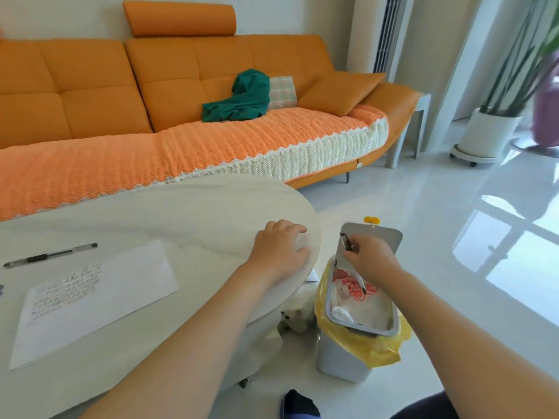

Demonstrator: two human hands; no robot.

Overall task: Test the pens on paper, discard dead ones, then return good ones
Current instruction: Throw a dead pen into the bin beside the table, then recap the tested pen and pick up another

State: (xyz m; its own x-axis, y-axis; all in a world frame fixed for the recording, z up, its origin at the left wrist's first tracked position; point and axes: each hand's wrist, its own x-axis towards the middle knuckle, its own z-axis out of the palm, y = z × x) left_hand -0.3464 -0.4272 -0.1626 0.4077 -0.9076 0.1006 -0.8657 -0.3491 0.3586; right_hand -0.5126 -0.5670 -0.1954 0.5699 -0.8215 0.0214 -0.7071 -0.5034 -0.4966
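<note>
1. The right grip [370, 258] pinches a pen [346, 241] over the open bin [335, 358]. The pen's black clip end sticks up in front of the upright lid [384, 237], and its tip points down inside the rim.
2. The left grip [279, 249] rests on the counter [181, 213] at its rounded right edge, fingers slightly bent and holding nothing.
3. The bin stands on the floor [423, 201] just beside that edge, with only a narrow gap between them. A yellow liner [378, 346] spills over the rim on the near side.
4. Open floor spreads right of the bin and beyond it, as far as the plant pot [490, 131] and the sofa [90, 86].
5. A second pen [50, 255] lies flat at the counter's far left, well apart from both grips and just beyond the paper [121, 291]. The paper has scribbles on its left half.
6. The sofa's seat runs close behind the counter's far edge.
7. Fingers hide the middle of the held pen, and I cannot tell whether its tip touches the rubbish.
8. The scribbles are too small to read.
9. The frame cuts off the counter's left end, along with a small dark thing there that I cannot make out.
10. Pale clutter under the counter by the bin is unclear
</note>
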